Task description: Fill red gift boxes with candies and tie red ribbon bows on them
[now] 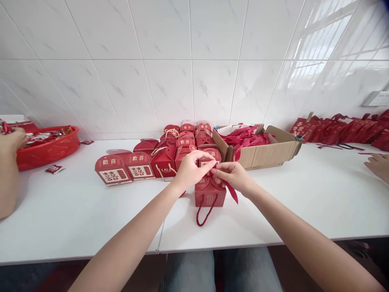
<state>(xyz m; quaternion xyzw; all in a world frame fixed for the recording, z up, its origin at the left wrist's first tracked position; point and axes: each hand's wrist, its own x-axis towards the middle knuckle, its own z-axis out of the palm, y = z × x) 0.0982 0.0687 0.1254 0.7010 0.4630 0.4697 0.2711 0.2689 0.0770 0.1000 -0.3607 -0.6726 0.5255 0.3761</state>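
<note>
A red gift box [210, 197] with a dark red rope handle hanging down its front stands near the middle of the white table. Just over its top, my left hand [194, 168] and my right hand [232, 175] meet, fingertips pinched close together. A red ribbon [232, 193] runs from between the fingers, its tail dangling below my right hand. Both hands appear closed on this ribbon; the exact grip at the fingertips is small and partly hidden. Behind the hands stand several more red gift boxes [139, 167], some with cream rope handles.
A cardboard box [264, 156] of red ribbons sits behind my right hand. At the left, a person's hand [13, 140] is over a red basin [51, 153] of wrapped sweets. Red bags [343, 129] line the right wall, near another person's hand [378, 164]. Wrapped sweets [54, 169] lie loose.
</note>
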